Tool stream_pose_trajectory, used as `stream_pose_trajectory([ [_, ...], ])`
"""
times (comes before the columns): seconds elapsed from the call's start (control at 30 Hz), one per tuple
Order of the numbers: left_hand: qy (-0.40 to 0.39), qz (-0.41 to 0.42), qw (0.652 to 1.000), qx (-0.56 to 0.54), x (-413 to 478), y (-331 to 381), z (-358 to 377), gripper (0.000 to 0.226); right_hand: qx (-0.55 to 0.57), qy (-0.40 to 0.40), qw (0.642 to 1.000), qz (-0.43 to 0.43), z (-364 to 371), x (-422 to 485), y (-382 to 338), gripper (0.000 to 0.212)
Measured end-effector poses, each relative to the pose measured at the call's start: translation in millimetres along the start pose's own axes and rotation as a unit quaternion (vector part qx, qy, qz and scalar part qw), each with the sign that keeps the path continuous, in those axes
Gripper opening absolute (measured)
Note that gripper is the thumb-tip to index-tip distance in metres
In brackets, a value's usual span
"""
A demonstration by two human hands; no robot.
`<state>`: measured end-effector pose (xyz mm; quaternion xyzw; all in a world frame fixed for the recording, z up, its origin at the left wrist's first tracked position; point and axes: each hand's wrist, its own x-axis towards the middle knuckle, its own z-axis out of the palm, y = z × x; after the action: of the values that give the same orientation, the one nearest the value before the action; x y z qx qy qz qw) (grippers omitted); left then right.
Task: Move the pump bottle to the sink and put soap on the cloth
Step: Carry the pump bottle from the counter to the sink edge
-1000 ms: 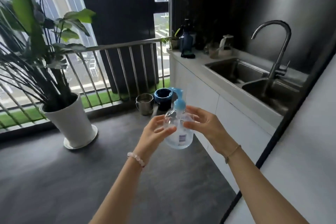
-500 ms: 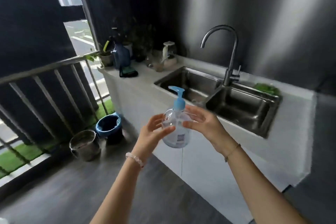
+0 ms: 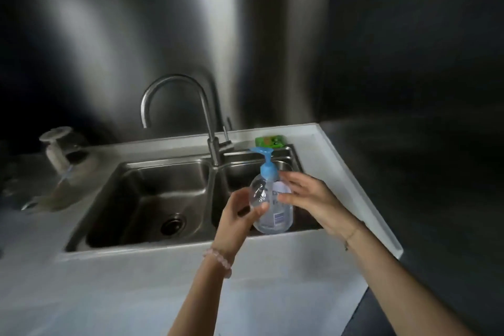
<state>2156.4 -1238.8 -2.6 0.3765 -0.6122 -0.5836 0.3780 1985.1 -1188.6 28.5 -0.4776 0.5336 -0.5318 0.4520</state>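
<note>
A clear pump bottle (image 3: 272, 207) with a blue pump head is held upright in the air over the front of the right basin of a double steel sink (image 3: 141, 169). My left hand (image 3: 237, 217) grips its left side and my right hand (image 3: 311, 199) holds its right side, fingers spread on the label. A green cloth (image 3: 270, 141) lies on the back rim of the sink, behind the right basin and to the right of the tap.
A curved steel tap (image 3: 191, 106) rises between the basins. The left basin has a drain (image 3: 173, 225). A blurred jar (image 3: 58, 150) stands on the white counter (image 3: 136, 294) at the left. The counter ends at the right edge (image 3: 362, 194). Dark walls stand behind.
The view has swung right and closer to the sink, from the balcony rail and plant to directly above the basins. Both hands kept hold of the bottle, now over the right basin.
</note>
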Motion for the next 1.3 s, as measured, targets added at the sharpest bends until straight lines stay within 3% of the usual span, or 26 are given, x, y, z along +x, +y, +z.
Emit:
stream_pose_trajectory([
  [0.3,-0.080,-0.003,0.996,-0.050,182,-19,68,0.043,-0.039,0.124,0.991,0.020,-105,125,27,0.037],
  [0.43,-0.084,-0.010,0.995,-0.055,260,-32,88,0.041,-0.054,0.167,0.984,0.027,-144,188,39,0.057],
  [0.73,-0.123,-0.037,0.992,-0.006,406,-92,128,0.035,-0.070,0.176,0.978,0.085,-212,296,96,0.059],
  [0.83,-0.135,-0.058,0.989,0.020,439,-118,139,0.056,-0.061,0.180,0.976,0.108,-225,323,119,0.062],
  [1.07,-0.147,-0.080,0.986,0.027,482,-140,147,0.032,-0.067,0.178,0.972,0.138,-236,369,158,0.061],
  [1.3,-0.137,-0.087,0.986,0.027,502,-144,156,0.035,-0.062,0.191,0.969,0.143,-247,388,165,0.061],
])
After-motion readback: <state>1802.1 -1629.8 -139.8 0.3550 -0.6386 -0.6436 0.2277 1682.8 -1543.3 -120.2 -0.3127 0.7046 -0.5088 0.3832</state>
